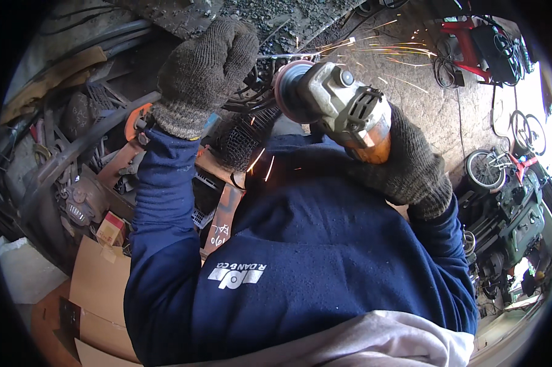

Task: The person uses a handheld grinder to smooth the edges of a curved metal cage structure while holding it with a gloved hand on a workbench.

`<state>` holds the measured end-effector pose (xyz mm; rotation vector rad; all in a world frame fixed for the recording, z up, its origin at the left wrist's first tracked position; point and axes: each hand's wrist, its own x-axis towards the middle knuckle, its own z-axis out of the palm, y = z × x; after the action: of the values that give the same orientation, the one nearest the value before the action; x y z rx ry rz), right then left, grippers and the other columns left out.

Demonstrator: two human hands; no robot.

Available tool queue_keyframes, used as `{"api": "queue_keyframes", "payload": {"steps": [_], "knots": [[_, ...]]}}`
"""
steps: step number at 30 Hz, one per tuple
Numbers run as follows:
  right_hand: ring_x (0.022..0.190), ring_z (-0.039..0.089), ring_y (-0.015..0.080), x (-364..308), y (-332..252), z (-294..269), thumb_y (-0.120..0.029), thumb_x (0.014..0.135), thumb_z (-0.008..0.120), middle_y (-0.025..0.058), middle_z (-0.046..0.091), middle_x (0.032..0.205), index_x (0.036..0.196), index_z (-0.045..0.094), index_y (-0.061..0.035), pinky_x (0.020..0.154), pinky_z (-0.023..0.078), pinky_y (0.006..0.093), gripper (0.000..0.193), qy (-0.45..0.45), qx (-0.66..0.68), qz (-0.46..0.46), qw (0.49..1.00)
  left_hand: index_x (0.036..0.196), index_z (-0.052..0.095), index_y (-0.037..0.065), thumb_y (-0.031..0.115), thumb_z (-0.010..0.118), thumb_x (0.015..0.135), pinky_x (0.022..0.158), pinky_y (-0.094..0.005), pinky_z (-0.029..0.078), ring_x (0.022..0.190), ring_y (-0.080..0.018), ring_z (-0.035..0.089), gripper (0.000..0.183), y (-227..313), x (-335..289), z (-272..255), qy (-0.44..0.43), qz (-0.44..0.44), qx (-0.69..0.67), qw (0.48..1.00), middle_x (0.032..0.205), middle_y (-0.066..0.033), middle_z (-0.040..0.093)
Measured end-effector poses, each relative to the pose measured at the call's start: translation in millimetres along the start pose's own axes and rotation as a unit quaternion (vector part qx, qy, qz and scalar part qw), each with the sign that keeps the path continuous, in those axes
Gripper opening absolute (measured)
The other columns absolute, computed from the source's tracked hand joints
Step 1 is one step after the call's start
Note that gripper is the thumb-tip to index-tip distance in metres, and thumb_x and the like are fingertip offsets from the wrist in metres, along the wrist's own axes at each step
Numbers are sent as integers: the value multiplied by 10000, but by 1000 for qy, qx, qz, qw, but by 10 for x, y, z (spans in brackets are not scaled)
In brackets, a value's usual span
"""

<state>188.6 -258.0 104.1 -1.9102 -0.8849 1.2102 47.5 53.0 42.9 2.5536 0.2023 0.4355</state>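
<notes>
My right hand (410, 162), in a dark knit glove, is wrapped round the orange and grey body of an angle grinder (334, 95). The grinder's round disc (289, 88) faces left, its upper edge against a thin metal piece (279, 56) at the bench edge. Sparks (386, 50) stream away to the right, and a few fall near my middle. To the left of the disc, my gloved left hand (207, 70) is closed at the bench edge; what lies inside its fingers is hidden.
Dark grit and metal bits cover the bench top (251, 15). Metal scrap and a long bar (83, 150) crowd the left side, above a cardboard box (101, 281). At the far right stand a red-framed machine with cables (469, 49) and a small bicycle wheel (486, 170).
</notes>
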Motion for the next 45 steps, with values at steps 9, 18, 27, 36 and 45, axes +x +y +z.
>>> {"api": "queue_keyframes", "payload": {"steps": [9,18,27,36,45], "knots": [[1275,578,281,0,-142,92,-183,666,938,169,603,1358,1464,432,-10,1084,455,420,961,22,3,8,1000,1084,653,70,211,686,968,713,-426,557,859,-367,712,186,94,27,-62,-34,-23,-9,999,965,-169,710],[1295,558,329,-27,-6,132,-305,702,923,183,560,1386,1485,381,-37,1078,466,420,990,25,9,13,1000,1052,622,130,290,714,936,642,-438,557,770,-379,690,218,67,48,-38,-16,-14,-15,1000,885,-132,697],[1272,580,270,17,-60,133,-207,688,934,164,592,1372,1479,408,-12,1070,471,411,970,46,-14,-9,999,1040,632,137,300,716,932,630,-447,550,758,-381,688,213,20,25,-18,-9,-10,-10,1000,886,-126,701],[1300,561,280,34,-165,75,-165,693,913,170,583,1384,1489,399,-7,1096,446,420,961,29,19,14,999,1093,646,139,296,705,940,657,-443,566,789,-383,698,228,-4,8,-15,-5,-3,-13,1000,950,-123,718],[1236,608,322,-101,-59,47,-286,710,922,195,613,1316,1444,435,-17,1044,494,411,920,32,51,47,997,1181,639,130,272,661,974,746,-444,571,909,-373,710,252,46,32,-26,41,17,-50,998,1074,-129,723]]}}
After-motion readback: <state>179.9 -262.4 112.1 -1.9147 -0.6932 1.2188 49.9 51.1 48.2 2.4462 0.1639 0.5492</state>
